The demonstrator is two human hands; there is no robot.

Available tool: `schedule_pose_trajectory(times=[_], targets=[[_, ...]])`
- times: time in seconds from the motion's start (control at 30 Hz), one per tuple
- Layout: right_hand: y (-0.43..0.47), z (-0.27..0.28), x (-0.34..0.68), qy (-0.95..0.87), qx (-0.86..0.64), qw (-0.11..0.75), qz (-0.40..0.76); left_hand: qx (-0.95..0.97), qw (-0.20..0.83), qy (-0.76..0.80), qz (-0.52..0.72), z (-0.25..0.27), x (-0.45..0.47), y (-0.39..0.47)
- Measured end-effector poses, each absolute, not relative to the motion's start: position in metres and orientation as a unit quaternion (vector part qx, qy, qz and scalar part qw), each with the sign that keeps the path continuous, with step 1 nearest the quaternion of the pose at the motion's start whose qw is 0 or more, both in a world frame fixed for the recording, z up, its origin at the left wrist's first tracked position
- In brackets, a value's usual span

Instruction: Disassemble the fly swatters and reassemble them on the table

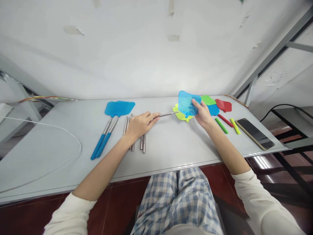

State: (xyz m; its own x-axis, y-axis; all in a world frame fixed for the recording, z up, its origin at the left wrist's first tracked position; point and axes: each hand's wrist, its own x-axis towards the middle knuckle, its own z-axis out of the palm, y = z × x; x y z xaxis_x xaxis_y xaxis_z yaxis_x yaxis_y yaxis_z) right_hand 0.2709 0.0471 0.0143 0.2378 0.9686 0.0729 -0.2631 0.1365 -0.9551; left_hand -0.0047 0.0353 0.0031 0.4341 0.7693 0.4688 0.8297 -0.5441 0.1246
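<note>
Between the fingers of my left hand is a thin metal rod, its tip pointing right toward a blue fly swatter head. My right hand grips that blue mesh head by its right side, above the table. Behind and below it lies a yellow-green swatter head. Several metal rods lie under and beside my left hand. Two blue fly swatters with metal shafts and blue handles rest farther left. Whether the rod's tip touches the blue head's socket I cannot tell.
At the right lie green and red swatter heads, another blue head, and green, red and yellow handle sleeves. A phone is near the table's right edge. A white cable curves across the left.
</note>
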Motion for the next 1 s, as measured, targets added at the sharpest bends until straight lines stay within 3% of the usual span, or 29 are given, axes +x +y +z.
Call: schedule_pose_trajectory(times=[0.67, 1.0], targets=[[0.0467, 0.018, 0.272, -0.329, -0.351, 0.7, 0.528, -0.811, 0.124, -0.495, -0.285, 0.0047, -0.0089, 0.0364], [0.0446, 0.0177, 0.2715, -0.368, -0.369, 0.677, 0.52, -0.811, 0.129, -0.492, -0.29, 0.0042, -0.0099, 0.0368]])
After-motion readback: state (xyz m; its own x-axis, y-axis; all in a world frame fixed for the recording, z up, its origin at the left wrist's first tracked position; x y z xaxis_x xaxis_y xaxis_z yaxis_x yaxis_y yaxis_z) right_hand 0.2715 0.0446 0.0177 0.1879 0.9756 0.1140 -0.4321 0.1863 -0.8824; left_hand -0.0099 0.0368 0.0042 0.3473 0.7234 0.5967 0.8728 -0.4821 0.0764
